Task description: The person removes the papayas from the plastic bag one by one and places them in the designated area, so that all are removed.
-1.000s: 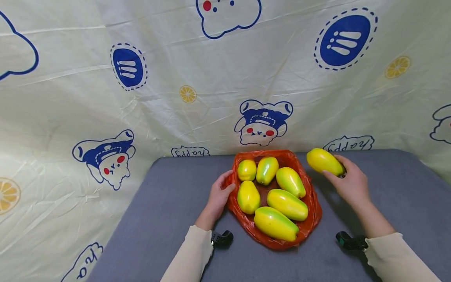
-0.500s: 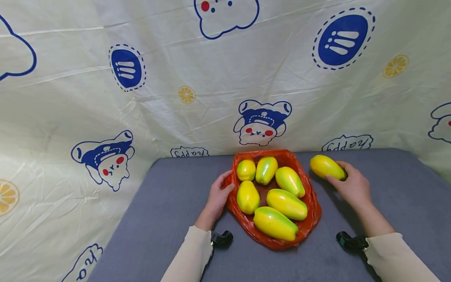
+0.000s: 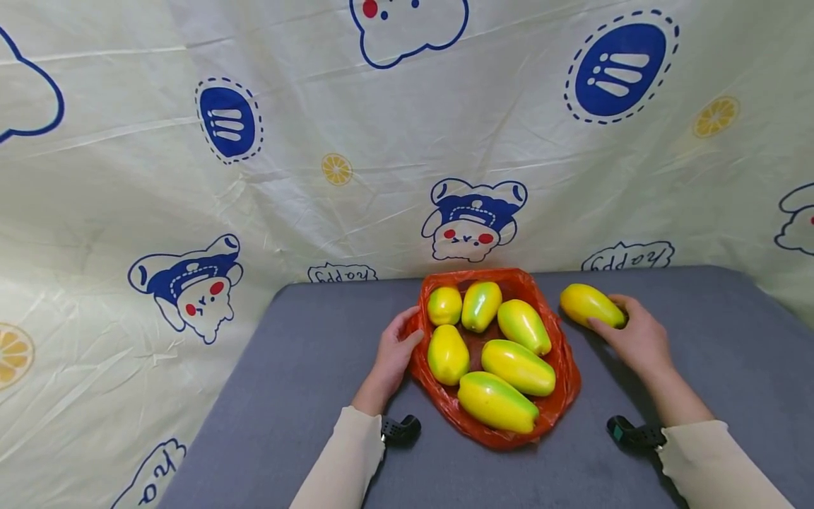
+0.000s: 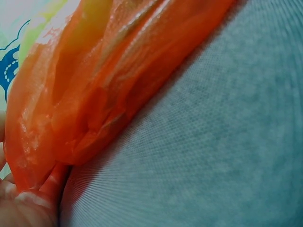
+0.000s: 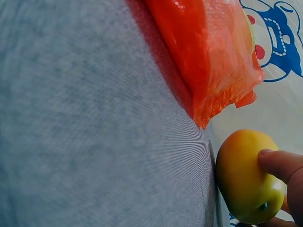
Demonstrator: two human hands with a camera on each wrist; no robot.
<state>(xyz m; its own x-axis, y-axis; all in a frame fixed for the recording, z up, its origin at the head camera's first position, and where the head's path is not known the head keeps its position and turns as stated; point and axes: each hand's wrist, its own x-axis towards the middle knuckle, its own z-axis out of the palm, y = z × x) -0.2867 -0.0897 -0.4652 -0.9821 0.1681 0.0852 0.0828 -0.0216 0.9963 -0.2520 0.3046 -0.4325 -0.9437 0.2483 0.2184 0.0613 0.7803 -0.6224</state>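
The loose yellow fruit (image 3: 591, 305) lies to the right of the red plastic bag (image 3: 568, 378), just beside it and apart from it, near the far edge of the grey table (image 3: 318, 367). We see it in the right hand (image 3: 639, 343), which grips its right-hand end: the thumb (image 5: 279, 164) presses the near side while the fingers reach round behind, spread only as wide as the fruit is thick. Held by one end, it leaves its other end bare, pointing away to the left. Whether its underside touches the table we cannot tell for certain.

The left hand (image 3: 394, 352) holds the bag's left edge, with thumb and fingers close together about the thin plastic; how firmly they pinch we cannot tell. We judge that this steadies the bag, since such limp plastic could easily slide or fold inward. Its mouth stands wide open, so we can look down on the six fruits inside (image 3: 518, 367), which lie spread around with some bare bag floor between them. Their weight probably helps keep the bag flat and in place. Behind everything hangs the printed cloth (image 3: 381, 219).
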